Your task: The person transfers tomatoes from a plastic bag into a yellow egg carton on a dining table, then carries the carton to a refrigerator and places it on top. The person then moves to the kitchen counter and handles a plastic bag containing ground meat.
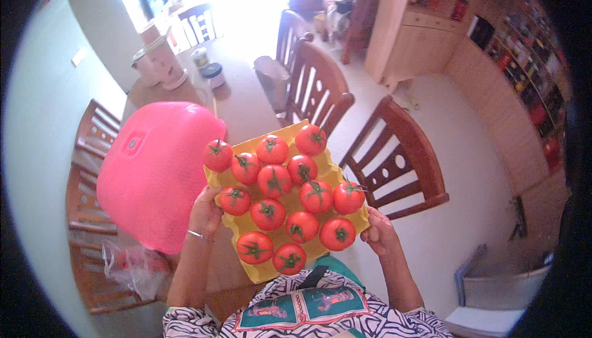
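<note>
A yellow moulded egg tray [254,274] is held up in front of my body, tilted a little. Several red tomatoes [274,180] with green calyxes sit spread across its cups. My left hand [206,212] grips the tray's left edge, a thin bangle on its wrist. On the opposite side my right hand [380,232] holds the right edge, thumb near a tomato [348,198]. Part of each hand's fingers is hidden under the tray. Close beside my left hand, a large pink dome-shaped plastic cover [159,176] stands on the dining table [240,106].
Wooden chairs [397,167] line the table's right side, with more chairs [90,199] along the left wall. Jars [212,75] and a tall canister [164,60] stand towards the far end. A clear plastic bag [134,264] with red contents lies at lower left. Shelving [522,69] runs along the right.
</note>
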Demonstrator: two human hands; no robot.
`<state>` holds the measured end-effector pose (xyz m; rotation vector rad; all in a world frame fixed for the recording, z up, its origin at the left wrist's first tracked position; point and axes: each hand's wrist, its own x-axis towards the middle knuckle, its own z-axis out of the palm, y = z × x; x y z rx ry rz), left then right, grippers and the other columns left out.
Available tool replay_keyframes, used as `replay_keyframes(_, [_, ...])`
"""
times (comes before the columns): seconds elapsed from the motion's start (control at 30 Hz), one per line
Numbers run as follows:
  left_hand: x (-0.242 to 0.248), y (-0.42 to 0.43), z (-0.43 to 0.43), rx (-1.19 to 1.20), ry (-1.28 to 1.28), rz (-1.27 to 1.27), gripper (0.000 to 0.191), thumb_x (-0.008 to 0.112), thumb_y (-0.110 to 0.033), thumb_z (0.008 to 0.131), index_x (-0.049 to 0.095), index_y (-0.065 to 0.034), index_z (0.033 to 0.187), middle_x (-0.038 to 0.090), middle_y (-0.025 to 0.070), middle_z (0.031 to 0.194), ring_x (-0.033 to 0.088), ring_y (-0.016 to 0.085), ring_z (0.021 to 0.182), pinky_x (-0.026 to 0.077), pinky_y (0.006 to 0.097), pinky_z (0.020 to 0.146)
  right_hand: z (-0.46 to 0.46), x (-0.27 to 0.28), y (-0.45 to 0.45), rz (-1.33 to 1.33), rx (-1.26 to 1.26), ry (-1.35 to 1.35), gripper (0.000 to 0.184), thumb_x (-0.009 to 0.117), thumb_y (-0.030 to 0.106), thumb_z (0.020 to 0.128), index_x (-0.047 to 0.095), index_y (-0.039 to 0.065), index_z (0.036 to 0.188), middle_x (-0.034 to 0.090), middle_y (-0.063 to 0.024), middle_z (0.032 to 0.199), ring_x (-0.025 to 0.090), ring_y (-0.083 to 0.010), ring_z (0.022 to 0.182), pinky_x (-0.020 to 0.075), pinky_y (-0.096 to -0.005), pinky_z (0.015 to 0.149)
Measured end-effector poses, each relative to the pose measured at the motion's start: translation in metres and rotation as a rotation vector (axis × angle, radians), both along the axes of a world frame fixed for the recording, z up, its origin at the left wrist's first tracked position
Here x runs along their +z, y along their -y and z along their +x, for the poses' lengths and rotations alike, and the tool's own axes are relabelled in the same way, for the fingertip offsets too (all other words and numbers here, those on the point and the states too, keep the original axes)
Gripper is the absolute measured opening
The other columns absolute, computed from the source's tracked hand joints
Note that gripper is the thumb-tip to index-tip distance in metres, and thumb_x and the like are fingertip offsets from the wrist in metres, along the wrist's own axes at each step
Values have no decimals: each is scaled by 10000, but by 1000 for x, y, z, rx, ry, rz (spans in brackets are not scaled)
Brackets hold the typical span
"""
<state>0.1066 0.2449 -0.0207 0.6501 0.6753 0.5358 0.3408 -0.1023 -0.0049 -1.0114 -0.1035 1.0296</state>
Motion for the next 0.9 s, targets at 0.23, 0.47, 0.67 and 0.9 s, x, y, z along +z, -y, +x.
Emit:
replay_keyframes(0.23, [68, 29, 72, -267, 161, 16, 317, 530, -141, 898, 516, -26, 1194, 636, 128, 1099, 618, 247, 1016, 482, 398, 944, -23, 50, 81, 81, -281, 86, 559, 618, 281, 846, 459, -42, 1274, 650, -79, 947, 591, -103, 570, 464, -214, 464])
replay_keyframes(0.47, [110, 92, 156, -610, 278, 37, 290, 499, -76, 907, 501, -10, 1190, 620, 137, 1113, 618, 255, 1007, 502, 405, 900, -58, 89, 178, 147, -534, 180, 547, 569, 289, 868, 453, -29, 1297, 638, -56, 930, 557, -80, 575, 450, -217, 493])
replay_keyframes(0.67, [117, 147, 237, -960, 346, -113, 302, 504, -65, 891, 511, 30, 1178, 629, 155, 1103, 619, 264, 1008, 478, 409, 933, -102, 87, 219, 188, -816, 195, 504, 548, 264, 896, 463, -35, 1293, 637, -54, 920, 564, -67, 588, 456, -209, 504])
replay_keyframes(0.9, [159, 160, 240, -1202, 351, -81, 326, 527, -97, 874, 512, 37, 1170, 625, 161, 1112, 616, 261, 1018, 481, 400, 928, -210, 155, 194, 130, -1034, 304, 520, 542, 307, 923, 455, -57, 1284, 633, -60, 939, 571, -76, 613, 472, -218, 535])
